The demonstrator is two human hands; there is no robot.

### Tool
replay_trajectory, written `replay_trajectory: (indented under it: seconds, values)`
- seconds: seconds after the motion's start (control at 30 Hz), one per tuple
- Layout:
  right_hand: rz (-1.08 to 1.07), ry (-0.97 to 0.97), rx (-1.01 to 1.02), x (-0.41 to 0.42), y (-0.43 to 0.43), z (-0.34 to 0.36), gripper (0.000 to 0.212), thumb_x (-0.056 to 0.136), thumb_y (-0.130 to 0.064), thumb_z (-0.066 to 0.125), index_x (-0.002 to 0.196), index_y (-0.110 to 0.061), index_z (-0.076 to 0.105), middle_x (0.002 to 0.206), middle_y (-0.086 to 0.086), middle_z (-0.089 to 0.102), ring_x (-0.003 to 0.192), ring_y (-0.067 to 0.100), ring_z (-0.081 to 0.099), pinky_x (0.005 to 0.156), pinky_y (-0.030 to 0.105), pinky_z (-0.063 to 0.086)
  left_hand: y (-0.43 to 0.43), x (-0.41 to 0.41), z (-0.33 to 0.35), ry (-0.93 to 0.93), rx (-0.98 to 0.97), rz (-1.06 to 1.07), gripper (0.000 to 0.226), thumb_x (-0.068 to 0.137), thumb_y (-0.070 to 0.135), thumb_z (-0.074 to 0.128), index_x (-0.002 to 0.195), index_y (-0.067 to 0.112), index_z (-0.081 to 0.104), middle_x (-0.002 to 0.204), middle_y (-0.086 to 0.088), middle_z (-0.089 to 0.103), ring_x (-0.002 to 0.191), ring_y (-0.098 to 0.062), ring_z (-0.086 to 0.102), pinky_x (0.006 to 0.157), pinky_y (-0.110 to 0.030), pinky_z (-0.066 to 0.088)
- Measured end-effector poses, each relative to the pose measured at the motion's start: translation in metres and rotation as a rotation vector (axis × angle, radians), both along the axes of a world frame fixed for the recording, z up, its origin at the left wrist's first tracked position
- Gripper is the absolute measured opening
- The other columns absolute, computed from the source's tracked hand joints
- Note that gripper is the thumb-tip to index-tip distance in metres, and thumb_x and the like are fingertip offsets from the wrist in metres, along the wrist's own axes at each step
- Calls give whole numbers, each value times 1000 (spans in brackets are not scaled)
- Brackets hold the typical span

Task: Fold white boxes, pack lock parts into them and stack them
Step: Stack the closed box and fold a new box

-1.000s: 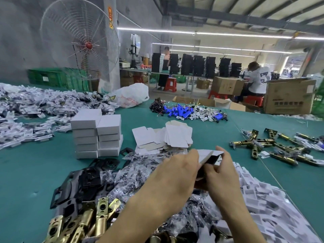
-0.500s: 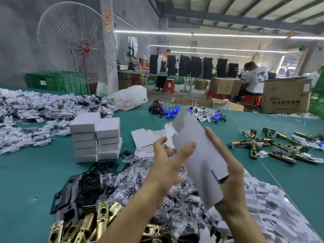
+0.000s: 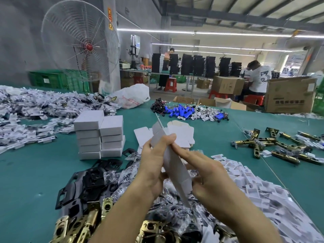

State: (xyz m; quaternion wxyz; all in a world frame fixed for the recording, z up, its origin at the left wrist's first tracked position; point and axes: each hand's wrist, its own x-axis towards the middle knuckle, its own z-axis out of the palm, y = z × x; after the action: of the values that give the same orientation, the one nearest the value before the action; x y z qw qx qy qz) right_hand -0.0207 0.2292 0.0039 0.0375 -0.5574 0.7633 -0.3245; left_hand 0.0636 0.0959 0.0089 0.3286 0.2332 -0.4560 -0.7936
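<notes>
White box (image 3: 177, 172): left hand (image 3: 154, 165) grips, right hand (image 3: 206, 174) pinches.

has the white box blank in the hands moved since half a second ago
Yes. The box blank turned edge-on and shifted left, toward the stacked white boxes.

A big white fan (image 3: 80, 44) stood at the far left edge of the green bench (image 3: 26, 172). Green crates (image 3: 52, 78) sat behind its lower rim. Just right of the fan's foot lay a white plastic bag (image 3: 133, 96), and further right a heap of blue cylinders (image 3: 182, 112) with wires. Beyond the bench, well right of the fan, black stacks (image 3: 198, 65) lined a table, where a person (image 3: 168, 55) stood near a red stool (image 3: 171, 85). Farthest right of the fan, another person (image 3: 257, 78) sat between two cartons (image 3: 289, 95). Light strips (image 3: 201, 33) ran overhead.
</notes>
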Motion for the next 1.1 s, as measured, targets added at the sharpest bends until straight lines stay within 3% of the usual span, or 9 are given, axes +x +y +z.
replay_trajectory:
  seconds: [0.07, 0.17, 0.27, 0.43, 0.57, 0.67, 0.77, 0.9, 1.1]
  values:
    - [18, 53, 21, 6, 3, 7, 96, 83, 1, 58, 144, -63, 22, 124, -7, 59, 111, 12, 55, 94, 36, 49, -1, -2, -2, 8, -89, 115, 52, 56, 39, 82, 100, 19, 64, 83, 1, 68, 73, -14, 62, 59, -27, 49]
    - [11, 72, 81, 10, 13, 17, 94, 84, -7, 54, 138, -73, 15, 118, -20, 57, 103, 3, 54, 88, 31, 50, -1, -2, -4, -3, -308, 235, 66, 62, 35, 89, 119, 30, 56, 98, 9, 71, 77, -3, 68, 63, -18, 51]
    - [-81, 90, -253, 13, 12, 23, 62, 87, -4, 56, 129, -49, 53, 115, -26, 56, 104, 0, 57, 82, 27, 53, 3, 2, -6, -61, -644, 306, 66, 64, 39, 89, 115, 48, 48, 101, 31, 67, 87, 7, 66, 68, -11, 52]
    - [-137, 49, -543, 25, 3, 26, 42, 89, -5, 65, 116, -37, 68, 112, -25, 62, 100, -2, 63, 75, 14, 53, 12, 5, -10, -130, -987, 367, 69, 69, 48, 81, 125, 45, 42, 104, 12, 68, 84, -6, 68, 68, -32, 59]
    - [-191, 116, -571, 33, -4, 22, 30, 91, -12, 66, 118, -23, 72, 98, -12, 69, 85, 2, 65, 72, 17, 51, 21, 5, -6, -169, -1141, 492, 72, 70, 62, 64, 131, 35, 38, 108, 11, 59, 88, -11, 61, 70, -38, 55]
    - [-194, 85, -518, 37, -6, 22, 32, 88, -33, 59, 116, -25, 73, 93, -11, 67, 84, 3, 64, 75, 20, 50, 20, 6, -4, -180, -1219, 504, 70, 71, 53, 63, 133, 27, 44, 109, 7, 56, 89, -16, 58, 72, -45, 52]
    - [-186, 12, -415, 39, -6, 21, 39, 82, -54, 54, 109, -33, 75, 94, -12, 64, 87, 3, 63, 79, 26, 51, 20, 6, -5, -189, -1308, 490, 47, 73, 41, 66, 115, 24, 54, 103, 2, 53, 85, -23, 57, 69, -48, 51]
    - [-164, 43, -403, 41, -8, 21, 28, 85, -46, 57, 105, -36, 73, 92, -13, 61, 86, 5, 60, 78, 26, 48, 20, 5, -5, -188, -1310, 526, 37, 72, 42, 54, 93, 12, 58, 100, -1, 51, 88, -26, 56, 68, -48, 49]
    - [-90, -13, -492, 41, -5, 23, 42, 88, -41, 62, 128, -49, 53, 112, -23, 59, 103, -4, 60, 79, 15, 50, 19, 4, -4, -137, -1340, 538, 40, 71, 44, 63, 94, 12, 55, 97, -1, 52, 81, -22, 54, 63, -44, 49]
